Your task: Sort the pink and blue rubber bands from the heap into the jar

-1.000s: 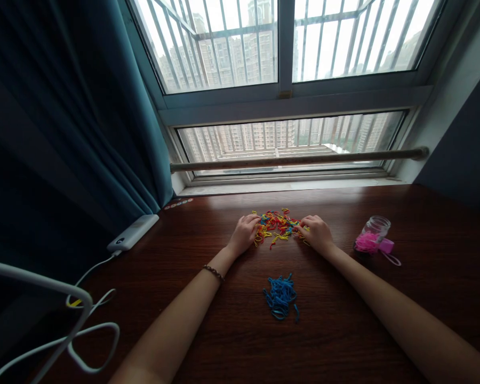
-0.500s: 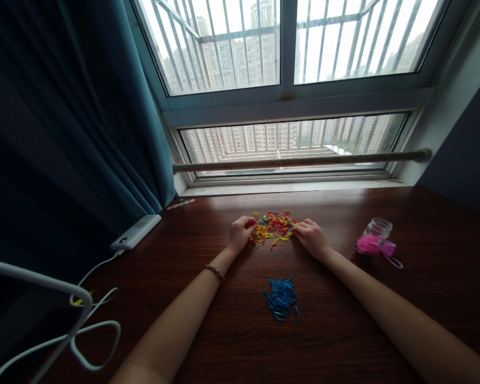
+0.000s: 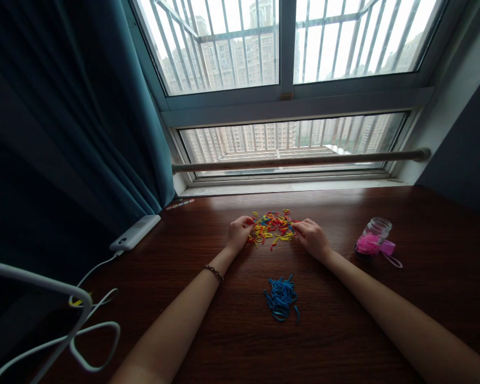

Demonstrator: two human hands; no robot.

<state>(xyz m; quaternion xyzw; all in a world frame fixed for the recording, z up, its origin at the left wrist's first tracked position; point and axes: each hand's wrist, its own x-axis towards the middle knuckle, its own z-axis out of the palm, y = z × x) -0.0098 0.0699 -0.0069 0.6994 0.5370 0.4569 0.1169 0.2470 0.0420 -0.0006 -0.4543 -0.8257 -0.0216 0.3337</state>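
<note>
A loose pile of small red, yellow and blue rubber bands [image 3: 272, 226] lies on the dark wooden table. At its left edge is my left hand [image 3: 239, 233], fingers closed in a pinch; what they hold, if anything, is too small to make out. My right hand [image 3: 312, 237] pinches at the right edge of the pile, where a bit of blue band shows at the fingertips. Nearer to me, between my forearms, sits a separate heap of only blue rubber bands [image 3: 280, 300], with one band lying slightly apart on its right.
On the right a clear jar [image 3: 379, 228] with pink bands lies tilted beside a pink tag with a loop [image 3: 388, 248]. A white power bank [image 3: 136, 233] with a white cable [image 3: 100, 262] is at the left, near the blue curtain [image 3: 144, 160]. A barred window is behind.
My left hand has shifted very slightly left. My right fingertips have moved a little at the edge of the mixed pile. The bands otherwise look the same.
</note>
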